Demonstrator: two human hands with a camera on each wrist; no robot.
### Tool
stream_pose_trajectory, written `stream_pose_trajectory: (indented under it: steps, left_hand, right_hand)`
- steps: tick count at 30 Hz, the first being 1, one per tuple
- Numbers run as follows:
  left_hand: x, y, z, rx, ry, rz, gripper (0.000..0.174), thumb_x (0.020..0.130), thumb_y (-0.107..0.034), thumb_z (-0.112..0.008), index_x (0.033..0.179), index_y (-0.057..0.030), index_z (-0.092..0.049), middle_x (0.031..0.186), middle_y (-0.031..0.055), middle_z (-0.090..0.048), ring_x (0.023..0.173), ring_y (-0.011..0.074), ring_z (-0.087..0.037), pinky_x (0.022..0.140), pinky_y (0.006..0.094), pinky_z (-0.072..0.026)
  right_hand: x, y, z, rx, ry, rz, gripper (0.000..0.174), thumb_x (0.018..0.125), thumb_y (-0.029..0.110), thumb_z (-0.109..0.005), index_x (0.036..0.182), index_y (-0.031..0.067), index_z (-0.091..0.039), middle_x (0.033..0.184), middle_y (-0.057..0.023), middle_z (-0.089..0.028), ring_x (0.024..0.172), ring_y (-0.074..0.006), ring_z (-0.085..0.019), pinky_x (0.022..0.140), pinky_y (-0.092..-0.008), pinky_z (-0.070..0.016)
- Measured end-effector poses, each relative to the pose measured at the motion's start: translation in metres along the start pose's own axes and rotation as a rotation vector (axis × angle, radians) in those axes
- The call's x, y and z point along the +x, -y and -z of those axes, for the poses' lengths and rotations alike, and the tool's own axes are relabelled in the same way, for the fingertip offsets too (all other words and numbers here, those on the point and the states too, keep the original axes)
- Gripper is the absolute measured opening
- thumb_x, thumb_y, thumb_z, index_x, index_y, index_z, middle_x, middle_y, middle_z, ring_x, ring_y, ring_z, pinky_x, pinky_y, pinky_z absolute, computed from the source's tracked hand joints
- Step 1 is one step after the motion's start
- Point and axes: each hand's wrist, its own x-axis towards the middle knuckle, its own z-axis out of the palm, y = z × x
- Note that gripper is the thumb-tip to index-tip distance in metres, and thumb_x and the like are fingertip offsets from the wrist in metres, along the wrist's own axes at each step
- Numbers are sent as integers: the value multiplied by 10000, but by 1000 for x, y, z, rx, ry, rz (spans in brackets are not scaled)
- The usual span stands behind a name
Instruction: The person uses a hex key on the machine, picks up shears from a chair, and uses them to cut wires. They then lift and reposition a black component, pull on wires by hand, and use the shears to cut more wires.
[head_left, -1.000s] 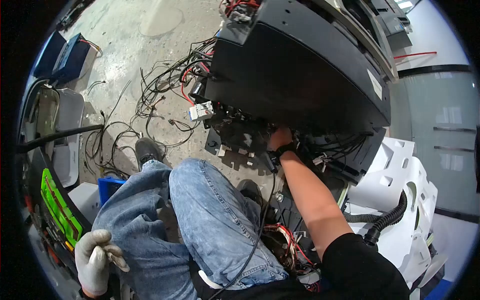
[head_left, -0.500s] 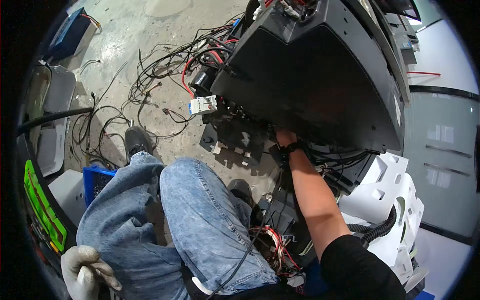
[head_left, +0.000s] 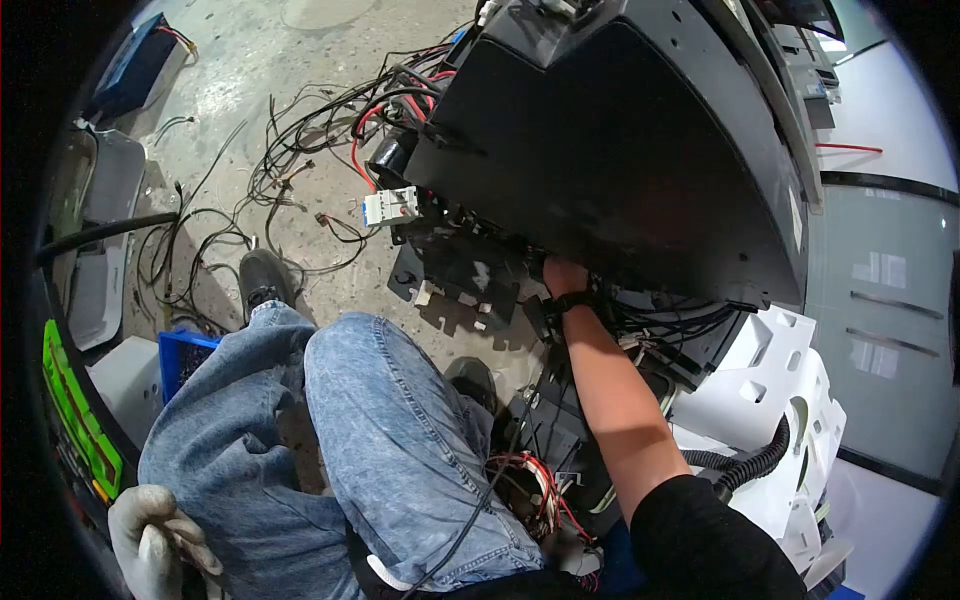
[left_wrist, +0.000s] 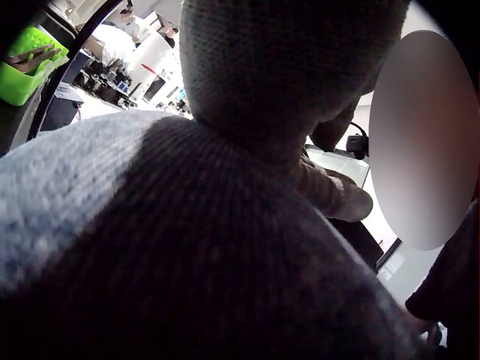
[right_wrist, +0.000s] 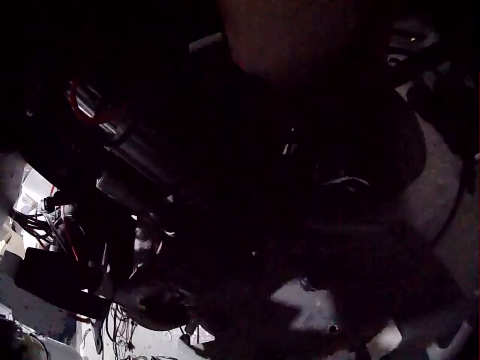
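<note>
Grey-gloved left hand [head_left: 150,545] idle; bare right hand [head_left: 563,275] tucked under a black housing [head_left: 620,150].
Far lower left of the housing, the gloved fingers hang loosely bent, holding nothing. Under its lower edge, the right fingers are hidden among black cables [head_left: 660,318], so their grip cannot be told. The cables look soft and are likely best held by their plugs.

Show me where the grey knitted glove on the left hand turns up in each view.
Head: grey knitted glove, bottom left corner, beside the blue jeans.
Left wrist: fills most of the picture.
Right wrist: not in it.
Shared landmark: bright green plastic tray, left edge of head view, top left of left wrist view.
</note>
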Motion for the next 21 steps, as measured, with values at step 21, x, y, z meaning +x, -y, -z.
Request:
stream_pose_trajectory:
  steps: [21]
  left_hand:
    - [3, 7, 10, 44, 4, 22, 433, 914, -315, -501, 1186, 13, -425, 718, 92, -542, 444, 124, -491, 376, 219, -418]
  right_hand:
    - [-22, 17, 23, -198, -213, 238, 405, 877, 268, -438, 1220, 78, -541, 1302, -188, -477, 1176, -388, -462, 994, -494, -356]
